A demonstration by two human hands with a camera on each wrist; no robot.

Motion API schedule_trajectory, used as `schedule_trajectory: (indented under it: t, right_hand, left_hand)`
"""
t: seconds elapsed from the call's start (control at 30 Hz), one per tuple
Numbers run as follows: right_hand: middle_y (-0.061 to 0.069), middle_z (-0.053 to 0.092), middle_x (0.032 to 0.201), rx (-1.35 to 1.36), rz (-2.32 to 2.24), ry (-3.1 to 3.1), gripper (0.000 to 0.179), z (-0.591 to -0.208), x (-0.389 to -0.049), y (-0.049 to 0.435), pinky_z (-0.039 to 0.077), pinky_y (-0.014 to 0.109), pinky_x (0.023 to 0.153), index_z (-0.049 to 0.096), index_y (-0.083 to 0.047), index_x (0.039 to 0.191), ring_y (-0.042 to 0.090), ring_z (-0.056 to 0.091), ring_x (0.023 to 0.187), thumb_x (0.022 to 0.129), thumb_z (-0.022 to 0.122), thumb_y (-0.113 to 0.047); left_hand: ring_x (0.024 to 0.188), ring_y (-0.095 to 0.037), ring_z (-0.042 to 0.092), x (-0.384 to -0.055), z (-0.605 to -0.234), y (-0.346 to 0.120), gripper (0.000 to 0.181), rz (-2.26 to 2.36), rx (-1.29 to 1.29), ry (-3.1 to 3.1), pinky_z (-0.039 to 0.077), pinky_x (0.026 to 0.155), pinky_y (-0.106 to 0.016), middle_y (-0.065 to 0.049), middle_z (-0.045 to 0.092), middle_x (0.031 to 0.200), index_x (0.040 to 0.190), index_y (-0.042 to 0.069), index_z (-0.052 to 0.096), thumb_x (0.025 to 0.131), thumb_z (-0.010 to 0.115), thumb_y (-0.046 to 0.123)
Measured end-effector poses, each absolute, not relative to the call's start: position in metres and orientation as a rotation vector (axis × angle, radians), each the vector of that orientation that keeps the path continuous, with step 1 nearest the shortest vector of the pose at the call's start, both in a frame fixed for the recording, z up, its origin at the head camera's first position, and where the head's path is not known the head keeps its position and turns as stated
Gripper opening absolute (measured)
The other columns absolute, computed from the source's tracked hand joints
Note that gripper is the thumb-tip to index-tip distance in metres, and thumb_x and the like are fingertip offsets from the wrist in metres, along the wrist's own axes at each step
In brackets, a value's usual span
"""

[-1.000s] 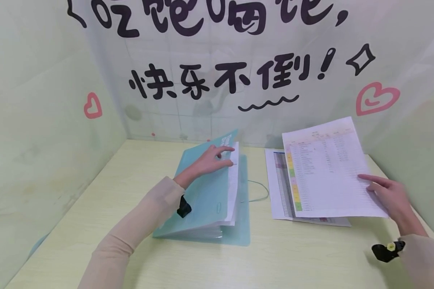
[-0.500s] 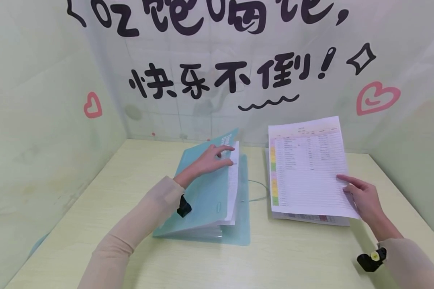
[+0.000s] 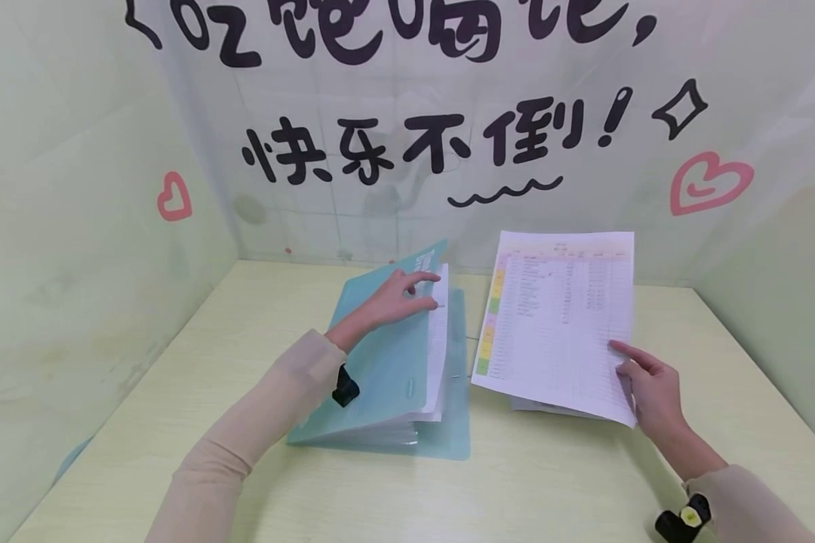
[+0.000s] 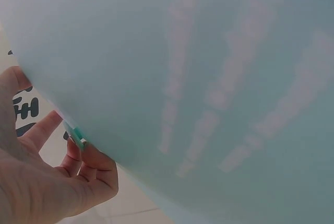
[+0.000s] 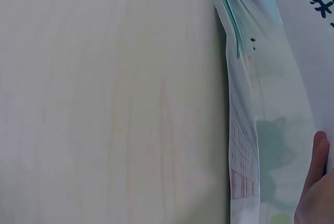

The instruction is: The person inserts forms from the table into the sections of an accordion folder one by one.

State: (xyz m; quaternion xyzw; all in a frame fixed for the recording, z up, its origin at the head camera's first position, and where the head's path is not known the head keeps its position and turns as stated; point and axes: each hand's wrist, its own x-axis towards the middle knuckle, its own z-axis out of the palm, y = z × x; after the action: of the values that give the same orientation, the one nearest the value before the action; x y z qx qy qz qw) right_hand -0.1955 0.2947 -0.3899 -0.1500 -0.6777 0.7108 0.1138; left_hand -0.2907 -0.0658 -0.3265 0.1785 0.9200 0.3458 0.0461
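A light-blue folder [image 3: 373,362] lies half opened on the table, white pages showing under its raised cover. My left hand [image 3: 397,298] reaches across the cover and grips its free edge together with the pages. In the left wrist view the fingers [image 4: 99,166] curl at the edge of the blue cover. To the right, my right hand [image 3: 655,388] pinches the right edge of a printed table sheet [image 3: 557,324], which is tilted up off the table. Below it lies a second printed sheet [image 3: 550,409], mostly hidden; the right wrist view shows this lower sheet [image 5: 242,172] on the table.
The pale wooden table [image 3: 516,483] is enclosed by printed fabric walls [image 3: 380,219] at the back and sides. The folder's thin elastic cord [image 3: 472,338] runs under the raised sheet.
My right hand has carried the printed sheet left toward the folder, turning it so that it covers more of the cord. The left hand and the folder stay in place.
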Motion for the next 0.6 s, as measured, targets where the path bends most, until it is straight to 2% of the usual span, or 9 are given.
schedule_trajectory:
  t: [0.1, 0.33, 0.43, 0.6]
  right_hand:
    - [-0.002, 0.049, 0.116, -0.504, 2.005, -2.032, 0.039, -0.392, -0.193, 0.285, 0.039, 0.014, 0.059, 0.069, -0.019, 0.102, 0.008, 0.041, 0.091, 0.078, 0.047, 0.003]
    - [0.008, 0.043, 0.127, -0.522, 1.852, -2.139, 0.040, -0.397, -0.191, 0.276, 0.036, 0.013, 0.062, 0.064, -0.015, 0.111, 0.010, 0.036, 0.099, 0.078, 0.046, 0.001]
    - [0.011, 0.041, 0.128, -0.512, 1.824, -2.174, 0.041, -0.398, -0.189, 0.274, 0.035, 0.013, 0.059, 0.061, -0.011, 0.114, 0.011, 0.036, 0.098, 0.078, 0.045, 0.001]
    - [0.012, 0.041, 0.125, -0.493, 1.786, -2.219, 0.041, -0.399, -0.185, 0.267, 0.034, 0.016, 0.052, 0.059, -0.004, 0.116, 0.009, 0.041, 0.083, 0.078, 0.045, 0.001]
  left_hand:
    - [0.093, -0.020, 0.040, -0.291, -0.327, -0.065, 0.046, 1.057, 0.538, 2.810, 0.037, 0.068, -0.032, -0.006, 0.042, 0.103, 0.127, 0.024, 0.048, 0.083, 0.056, 0.034]
    - [0.094, -0.020, 0.039, -0.292, -0.327, -0.065, 0.046, 1.057, 0.557, 2.811, 0.037, 0.069, -0.032, -0.006, 0.042, 0.104, 0.127, 0.022, 0.047, 0.083, 0.056, 0.033]
    - [0.094, -0.020, 0.039, -0.292, -0.327, -0.066, 0.046, 1.056, 0.558, 2.809, 0.037, 0.069, -0.032, -0.006, 0.042, 0.105, 0.127, 0.022, 0.047, 0.083, 0.056, 0.033]
    - [0.095, -0.020, 0.039, -0.292, -0.326, -0.066, 0.047, 1.062, 0.540, 2.803, 0.037, 0.070, -0.033, -0.006, 0.042, 0.106, 0.127, 0.023, 0.047, 0.083, 0.057, 0.034]
